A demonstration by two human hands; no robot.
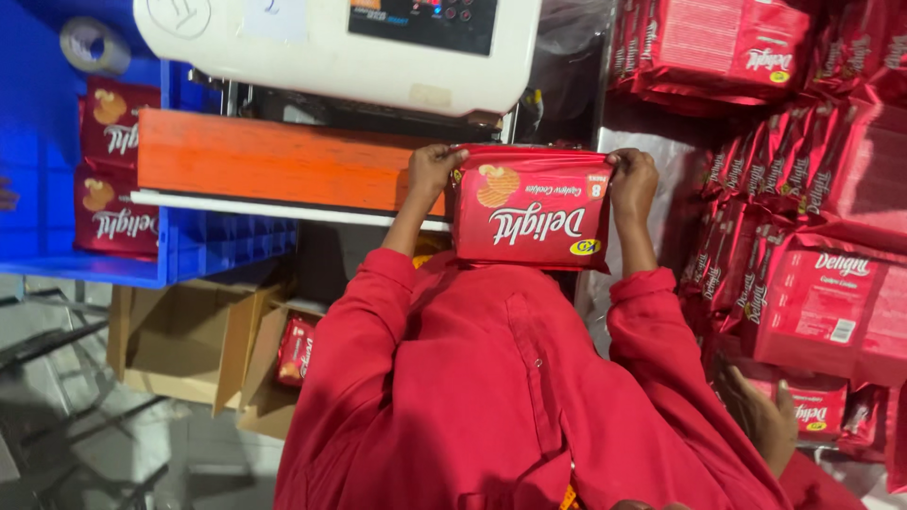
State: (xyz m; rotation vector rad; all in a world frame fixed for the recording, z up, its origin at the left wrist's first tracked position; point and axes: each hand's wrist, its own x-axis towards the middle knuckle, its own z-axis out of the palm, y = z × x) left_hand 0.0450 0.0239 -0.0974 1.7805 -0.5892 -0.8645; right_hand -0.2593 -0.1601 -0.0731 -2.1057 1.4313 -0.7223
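both hands clamped on red biscuit pack [531, 210]: left hand [433, 170], right hand [633, 181] at top corners. keep top edge flat, square to orange sealer bar [274, 161].

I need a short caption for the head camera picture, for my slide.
Two hands, left and right, hold a red biscuit pack against an orange bar under a white machine.
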